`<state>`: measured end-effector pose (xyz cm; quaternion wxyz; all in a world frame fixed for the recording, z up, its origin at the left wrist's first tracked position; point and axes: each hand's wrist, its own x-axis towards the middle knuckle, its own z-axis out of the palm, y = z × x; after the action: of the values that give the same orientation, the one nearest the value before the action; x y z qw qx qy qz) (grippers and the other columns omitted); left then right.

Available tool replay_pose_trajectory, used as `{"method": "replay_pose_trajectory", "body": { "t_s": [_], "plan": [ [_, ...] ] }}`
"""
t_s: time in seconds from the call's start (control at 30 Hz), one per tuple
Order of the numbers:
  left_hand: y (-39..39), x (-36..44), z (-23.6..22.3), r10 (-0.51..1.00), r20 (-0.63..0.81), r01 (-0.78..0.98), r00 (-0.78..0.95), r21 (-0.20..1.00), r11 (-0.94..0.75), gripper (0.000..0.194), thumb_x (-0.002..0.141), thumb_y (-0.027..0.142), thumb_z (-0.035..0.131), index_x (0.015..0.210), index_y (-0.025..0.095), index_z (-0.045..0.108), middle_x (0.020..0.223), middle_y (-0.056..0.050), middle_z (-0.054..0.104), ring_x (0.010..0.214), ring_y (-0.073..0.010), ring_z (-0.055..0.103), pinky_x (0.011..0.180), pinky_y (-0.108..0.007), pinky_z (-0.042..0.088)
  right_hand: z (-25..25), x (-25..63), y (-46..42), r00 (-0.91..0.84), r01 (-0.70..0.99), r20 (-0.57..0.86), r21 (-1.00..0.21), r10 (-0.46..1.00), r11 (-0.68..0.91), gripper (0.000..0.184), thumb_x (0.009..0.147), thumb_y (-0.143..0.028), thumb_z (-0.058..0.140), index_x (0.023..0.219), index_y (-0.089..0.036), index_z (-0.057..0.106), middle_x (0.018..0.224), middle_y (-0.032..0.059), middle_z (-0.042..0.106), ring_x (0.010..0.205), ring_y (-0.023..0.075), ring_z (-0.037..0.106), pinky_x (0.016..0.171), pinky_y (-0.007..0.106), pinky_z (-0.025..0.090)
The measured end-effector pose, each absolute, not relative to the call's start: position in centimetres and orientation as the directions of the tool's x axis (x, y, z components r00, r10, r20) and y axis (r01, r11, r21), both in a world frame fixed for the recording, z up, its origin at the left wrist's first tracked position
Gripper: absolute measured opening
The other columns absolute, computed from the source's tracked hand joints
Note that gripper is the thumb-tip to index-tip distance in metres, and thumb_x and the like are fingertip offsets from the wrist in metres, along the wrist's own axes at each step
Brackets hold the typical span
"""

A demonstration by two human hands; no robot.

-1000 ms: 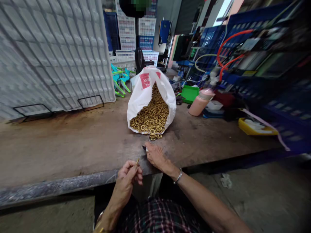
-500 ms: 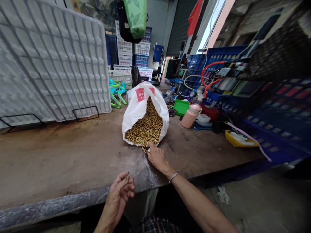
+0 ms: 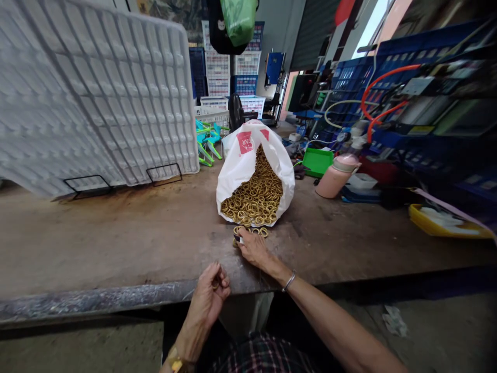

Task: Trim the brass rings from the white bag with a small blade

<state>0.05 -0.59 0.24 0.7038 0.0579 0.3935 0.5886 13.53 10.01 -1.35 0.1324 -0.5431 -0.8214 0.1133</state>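
Observation:
A white plastic bag point(image 3: 236, 178) with red print lies on its side, its mouth facing me and full of brass-coloured rings point(image 3: 258, 191). Just outside the mouth, a few loose rings point(image 3: 264, 232) rest on the table. My right hand point(image 3: 256, 251) is over these, its thumb and bent fingers closed on rings at the fingertips; a dark and white patch shows on one digit. Nearer the table's front edge, my left hand point(image 3: 209, 292) is curled closed, palm side partly up, with what looks like a brass ring between the fingers.
White ribbed plastic trays point(image 3: 132, 98) stand upright in black wire holders on the left. Right of the bag are a green tray point(image 3: 317, 162), a pink bottle point(image 3: 337, 176) and a yellow tray point(image 3: 442, 223). Turquoise-green plastic pieces point(image 3: 209, 140) lie behind, before stacked crates point(image 3: 244, 65).
My right hand has drawn several rings from the bag's mouth onto the table. My left hand's fingers have curled tighter. The whole view has shifted, so things appear farther right.

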Motion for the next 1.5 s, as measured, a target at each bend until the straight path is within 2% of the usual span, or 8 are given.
{"method": "replay_pose_trajectory", "body": {
  "t_s": [0.2, 0.4, 0.53, 0.73, 0.87, 0.97, 1.2, 1.5],
  "plan": [
    [-0.1, 0.1, 0.7, 0.912, -0.379, -0.53, -0.158, 0.811, 0.246, 0.034, 0.063, 0.041, 0.07, 0.074, 0.018, 0.048, 0.047, 0.009, 0.042, 0.037, -0.0042, 0.035, 0.035, -0.015, 0.025, -0.7, 13.4, 9.2, -0.405, 0.672, 0.128, -0.63, 0.905, 0.39, 0.008, 0.077, -0.019, 0.049, 0.079, -0.017, 0.056, 0.068, 0.0, 0.058, 0.064, 0.0121, 0.05, 0.058, 0.022, 0.029],
    [0.4, -0.2, 0.9, 0.936, -0.28, -0.336, -0.215, 0.921, 0.198, 0.037, 0.067, 0.043, 0.066, 0.091, 0.018, 0.052, 0.055, 0.007, 0.05, 0.041, -0.0055, 0.039, 0.036, -0.016, 0.028, 1.0, 12.9, 7.6, -0.433, 0.395, 0.067, -0.882, 0.899, 0.257, 0.008, 0.073, -0.02, 0.05, 0.068, -0.016, 0.055, 0.059, -0.005, 0.048, 0.056, 0.0079, 0.041, 0.052, 0.019, 0.028],
    [0.5, -0.1, 1.4, 0.965, -0.182, -0.204, -0.187, 0.969, 0.143, 0.035, 0.071, 0.035, 0.065, 0.101, 0.018, 0.059, 0.052, 0.007, 0.049, 0.041, -0.0065, 0.039, 0.04, -0.017, 0.03, 1.7, 13.0, 7.0, -0.484, 0.313, -0.057, -0.943, 0.873, 0.112, 0.009, 0.07, -0.023, 0.052, 0.068, -0.015, 0.056, 0.055, -0.0068, 0.043, 0.053, 0.0065, 0.035, 0.049, 0.018, 0.026],
    [0.2, -0.4, 2.1, 0.989, -0.025, -0.066, -0.145, 0.998, 0.016, 0.015, 0.067, 0.019, 0.066, 0.082, 0.017, 0.071, 0.086, -0.006, 0.068, 0.083, -0.0181, 0.058, 0.078, -0.023, 0.042, 2.4, 13.4, 6.1, -0.557, 0.208, -0.259, -0.963, 0.789, -0.169, 0.009, 0.068, -0.024, 0.052, 0.068, -0.017, 0.046, 0.049, -0.0106, 0.032, 0.042, 0.0036, 0.025, 0.04, 0.017, 0.018],
    [-0.1, -0.6, 2.0, 0.98, -0.042, -0.034, -0.194, 0.999, 0.036, 0.011, 0.067, 0.018, 0.066, 0.077, 0.019, 0.071, 0.074, -0.003, 0.066, 0.076, -0.0179, 0.056, 0.071, -0.023, 0.041, 2.2, 13.3, 5.8, -0.61, 0.156, -0.34, -0.937, 0.716, -0.312, 0.008, 0.07, -0.026, 0.049, 0.072, -0.019, 0.044, 0.046, -0.0118, 0.029, 0.036, 0.0038, 0.021, 0.036, 0.018, 0.015],
    [-0.2, -0.7, 2.0, 0.957, -0.032, 0.01, -0.289, 0.999, 0.037, 0.004, 0.067, 0.018, 0.066, 0.069, 0.019, 0.069, 0.064, -0.001, 0.061, 0.068, -0.0164, 0.052, 0.065, -0.022, 0.039, 2.0, 13.3, 5.7, -0.526, 0.177, -0.303, -0.953, 0.795, -0.246, 0.011, 0.076, -0.03, 0.045, 0.076, -0.019, 0.046, 0.05, -0.01, 0.037, 0.037, 0.0044, 0.025, 0.036, 0.018, 0.018],
    [-0.3, -0.4, 1.8, 0.952, 0.014, 0.088, -0.306, 0.996, 0.013, 0.006, 0.067, 0.023, 0.066, 0.069, 0.017, 0.067, 0.063, -0.001, 0.058, 0.063, -0.0141, 0.048, 0.059, -0.021, 0.037, 1.8, 12.7, 5.4, -0.427, 0.417, -0.018, -0.891, 0.904, 0.179, 0.017, 0.08, -0.029, 0.047, 0.073, -0.016, 0.055, 0.057, -0.0054, 0.047, 0.056, 0.0081, 0.042, 0.052, 0.019, 0.029],
    [-0.6, -0.7, 0.9, 0.935, -0.354, -0.351, -0.014, 0.877, 0.327, 0.029, 0.071, 0.043, 0.063, 0.079, 0.017, 0.052, 0.054, 0.006, 0.049, 0.036, -0.002, 0.027, 0.036, -0.015, 0.015, 1.2, 12.1, 5.4, -0.405, 0.482, 0.016, -0.846, 0.914, 0.228, 0.016, 0.079, -0.023, 0.046, 0.069, -0.016, 0.055, 0.054, -0.0066, 0.043, 0.052, 0.0072, 0.037, 0.05, 0.019, 0.024]
  ]
}}
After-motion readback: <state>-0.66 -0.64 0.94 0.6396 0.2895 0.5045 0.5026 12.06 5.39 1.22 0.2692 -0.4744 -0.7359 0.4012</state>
